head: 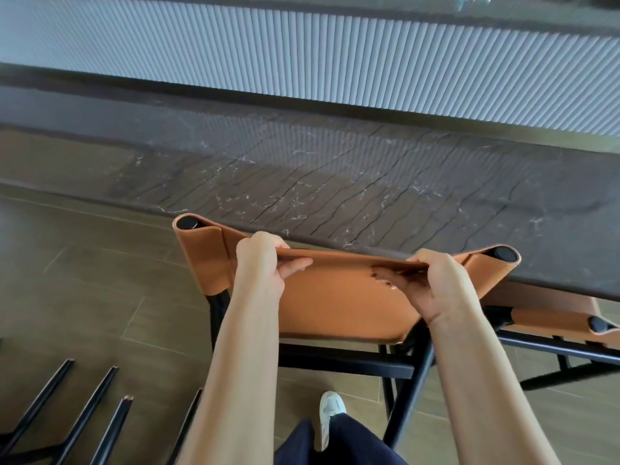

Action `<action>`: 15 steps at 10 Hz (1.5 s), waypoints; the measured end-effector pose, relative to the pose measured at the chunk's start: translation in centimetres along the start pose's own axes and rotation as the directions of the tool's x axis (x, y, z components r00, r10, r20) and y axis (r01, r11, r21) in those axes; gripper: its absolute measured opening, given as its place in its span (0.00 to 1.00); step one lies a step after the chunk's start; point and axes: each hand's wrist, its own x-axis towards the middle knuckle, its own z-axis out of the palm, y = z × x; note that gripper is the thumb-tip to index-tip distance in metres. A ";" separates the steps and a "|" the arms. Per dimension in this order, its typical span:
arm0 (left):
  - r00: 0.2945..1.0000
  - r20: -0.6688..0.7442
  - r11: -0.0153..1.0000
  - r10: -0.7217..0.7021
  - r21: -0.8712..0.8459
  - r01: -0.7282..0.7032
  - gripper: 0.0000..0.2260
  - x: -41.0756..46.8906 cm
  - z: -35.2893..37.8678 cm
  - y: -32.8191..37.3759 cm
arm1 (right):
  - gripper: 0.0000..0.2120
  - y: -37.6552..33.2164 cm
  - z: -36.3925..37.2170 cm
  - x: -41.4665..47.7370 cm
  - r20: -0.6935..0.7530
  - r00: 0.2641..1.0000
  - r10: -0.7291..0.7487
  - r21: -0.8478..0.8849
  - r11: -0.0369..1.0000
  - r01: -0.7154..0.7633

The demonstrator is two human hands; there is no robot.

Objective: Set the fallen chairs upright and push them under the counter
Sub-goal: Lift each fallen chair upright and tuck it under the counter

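Tan leather slung between two black tube posts forms the back of the chair (pixel 335 307), and both hands have it by the top edge. The left grip (pixel 260 263) is closed over that edge, fingers curled behind and thumb on the near face. The right grip (pixel 432 283) pinches the same edge closer to the right post, its fingers lying along the near face.

The chair stands upright on the tiled floor (pixel 84 263), with the top of its back right at the near rim of the dark veined tabletop (pixel 369 182). How far the seat reaches underneath cannot be told. Just to the right, a second chair (pixel 553 318) of the same make sits at the tabletop. At lower left, black legs (pixel 90 414) jut into view, probably from a chair lying on its side.

The leather looks soft. It sags slightly between the hands, so a push there would likely flex the sling before it moves the frame. The metal frame looks stiff and probably carries most of the weight. A hold nearer the posts, or on them, should pass the push on more squarely. The feet may drag on the tiles, and smooth leather could slide under a light pinch.
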 end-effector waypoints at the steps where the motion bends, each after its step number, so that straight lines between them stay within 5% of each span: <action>1: 0.994 0.024 0.994 -0.105 -0.001 0.105 0.06 1.5 2.9 0.4 | 0.06 -2.5 -0.7 1.8 -0.070 0.993 -0.090 0.044 0.995 0.093; 3: 0.996 -0.021 0.996 -0.084 -0.012 0.083 0.10 3.7 7.4 -1.9 | 0.07 -4.2 -3.4 5.2 -0.101 0.978 -0.184 0.092 0.977 0.194; 6: 0.981 -0.031 0.981 -0.191 0.015 0.191 0.20 7.4 9.5 -6.8 | 0.14 -2.3 -7.2 8.8 -0.181 0.980 -0.085 0.157 0.981 0.114; 8: 0.984 0.082 0.987 -0.156 -0.027 0.159 0.19 8.0 8.6 -6.4 | 0.04 -2.0 -6.1 9.0 -0.232 0.970 -0.067 0.186 0.976 0.112; 10: 0.953 0.137 0.949 -0.269 -0.132 0.287 0.19 7.6 7.3 -6.4 | 0.26 0.7 -4.9 8.6 -0.267 0.963 -0.037 0.189 0.978 0.090; 11: 0.936 0.134 0.927 -0.327 -0.150 0.345 0.22 7.2 6.4 -7.3 | 0.25 1.4 -4.9 8.0 -0.304 0.953 -0.006 0.228 0.970 0.079; 13: 0.909 0.127 0.906 -0.396 -0.109 0.410 0.16 6.5 4.4 -8.3 | 0.12 3.0 -5.9 6.6 -0.303 0.950 0.073 0.215 0.977 -0.007; 15: 0.902 0.123 0.905 -0.414 -0.051 0.422 0.09 6.4 2.8 -9.3 | 0.16 5.2 -6.5 5.9 -0.331 0.940 0.084 0.171 0.985 -0.028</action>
